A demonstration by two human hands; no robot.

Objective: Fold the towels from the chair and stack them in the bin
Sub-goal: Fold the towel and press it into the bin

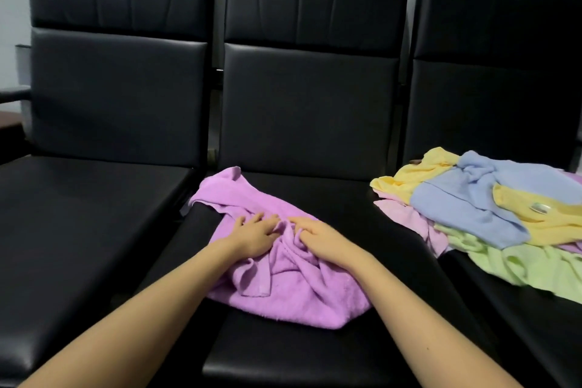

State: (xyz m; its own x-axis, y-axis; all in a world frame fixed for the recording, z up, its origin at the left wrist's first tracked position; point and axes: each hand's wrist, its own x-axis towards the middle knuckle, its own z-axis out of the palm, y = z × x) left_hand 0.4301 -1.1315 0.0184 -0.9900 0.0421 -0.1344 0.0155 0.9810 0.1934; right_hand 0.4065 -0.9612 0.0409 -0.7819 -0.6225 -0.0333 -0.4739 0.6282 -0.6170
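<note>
We read no text, brand or number anywhere; a small tag (540,208) on a yellow towel (511,198) is too blurred.

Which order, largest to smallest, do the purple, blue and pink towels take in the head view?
1. purple towel, but it lies nearest the camera, so its true size is unsure.
2. blue towel.
3. pink towel, mostly covered.

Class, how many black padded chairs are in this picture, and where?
3. One black padded chair on the left; the middle chair under the crumpled purple towel; the right chair holding the mixed towel pile. More may stand beyond the frame.
</note>
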